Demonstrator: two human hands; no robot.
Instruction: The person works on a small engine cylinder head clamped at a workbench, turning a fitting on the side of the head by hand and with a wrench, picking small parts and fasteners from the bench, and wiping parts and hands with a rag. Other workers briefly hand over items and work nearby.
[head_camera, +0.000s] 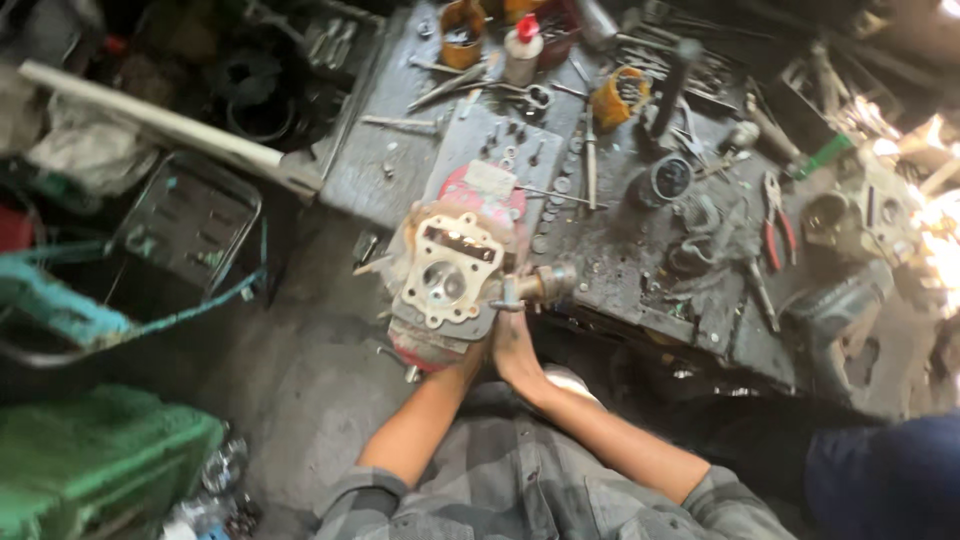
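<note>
Up close, one engine cylinder head (447, 283) is being held over the edge of the cluttered workbench (640, 250).
Both hands are propping it from beneath with its gasket face turned toward the camera, likely for inspection; the right hand (515, 345) is wrapping the side by the protruding port, while the left hand (468, 358) is mostly hidden, its grip unclear. One pair of red-handled pliers (777, 222) and two orange cups (462, 32) are lying on the bench.

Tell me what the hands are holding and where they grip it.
Both hands grip an engine cylinder head from underneath: right hand near its side port, left hand mostly hidden behind it.
</note>
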